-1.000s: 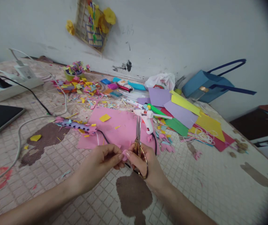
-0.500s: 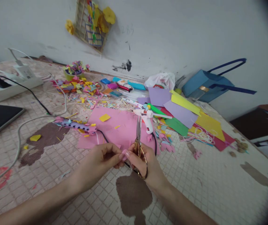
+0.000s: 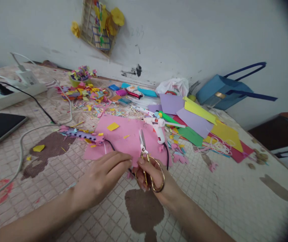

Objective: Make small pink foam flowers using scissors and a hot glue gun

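Observation:
My right hand (image 3: 156, 173) is wrapped round the gold-handled scissors (image 3: 143, 144), whose slightly parted blades point up and away over the pink sheet (image 3: 124, 125). My left hand (image 3: 108, 171) is turned back-up, its fingers bent together and their tips close to my right thumb. A small pink paper piece (image 3: 135, 162) shows between the fingertips of both hands; its outline blends with the sheet behind, and my left thumb is hidden. Just beyond my right hand, a white glue gun (image 3: 156, 127) rests on the sheet.
To the left lies a decorated purple strip (image 3: 81, 134) near a black phone (image 3: 3, 129) and a power strip (image 3: 13, 94). Cut scraps (image 3: 83, 92) are heaped at the back. Coloured paper sheets (image 3: 196, 121), white string (image 3: 218, 144) and a blue bag (image 3: 224, 90) are to the right.
My left hand has rolled over from a thumb-up pinch so its back faces up. The scissors have tilted left, and their blades are now slightly apart.

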{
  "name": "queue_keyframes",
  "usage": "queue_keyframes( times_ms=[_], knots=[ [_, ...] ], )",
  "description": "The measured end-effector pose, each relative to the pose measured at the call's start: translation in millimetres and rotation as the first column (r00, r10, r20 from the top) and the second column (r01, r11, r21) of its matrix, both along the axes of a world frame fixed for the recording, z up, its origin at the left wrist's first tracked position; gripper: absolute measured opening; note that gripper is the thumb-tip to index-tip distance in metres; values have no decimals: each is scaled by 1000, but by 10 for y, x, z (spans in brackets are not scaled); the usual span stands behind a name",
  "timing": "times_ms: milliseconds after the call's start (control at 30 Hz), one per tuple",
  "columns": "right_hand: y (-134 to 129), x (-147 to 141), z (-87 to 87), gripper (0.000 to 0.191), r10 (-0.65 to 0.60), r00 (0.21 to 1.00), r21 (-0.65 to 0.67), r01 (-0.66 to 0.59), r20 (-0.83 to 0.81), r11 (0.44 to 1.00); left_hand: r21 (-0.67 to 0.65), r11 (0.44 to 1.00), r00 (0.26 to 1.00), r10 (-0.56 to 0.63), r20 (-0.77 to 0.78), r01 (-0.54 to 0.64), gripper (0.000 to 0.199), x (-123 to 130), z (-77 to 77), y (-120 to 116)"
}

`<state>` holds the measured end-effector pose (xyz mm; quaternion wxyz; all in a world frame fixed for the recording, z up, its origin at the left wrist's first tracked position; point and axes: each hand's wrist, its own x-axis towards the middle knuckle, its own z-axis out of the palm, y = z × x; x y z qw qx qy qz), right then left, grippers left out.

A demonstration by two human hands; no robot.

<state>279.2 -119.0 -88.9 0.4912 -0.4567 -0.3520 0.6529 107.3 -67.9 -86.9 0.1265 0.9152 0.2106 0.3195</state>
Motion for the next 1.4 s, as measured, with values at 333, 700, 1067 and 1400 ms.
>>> queue_keyframes(
  times_ms=[333, 700, 1067, 1400],
  knots=[
    [12, 39, -38, 20, 13, 999, 63, -10, -40, 998, 24, 998, 996, -66, 54, 65, 21, 1, -2, 56],
    [-51, 47, 82, 19, -80, 903, 171, 7, 423, 985, -971, 160, 957, 199, 209, 178, 28, 170, 103, 23],
    [-41, 11, 109, 18, -79, 877, 165, 0, 473, 986, -981, 95, 947, 260, 188, 169, 21, 181, 109, -13],
    [-56, 21, 134, 19, -66, 870, 169, -21, 490, 985, -970, -21, 925, 307, 223, 241, 23, 191, 93, -34]
  ],
)
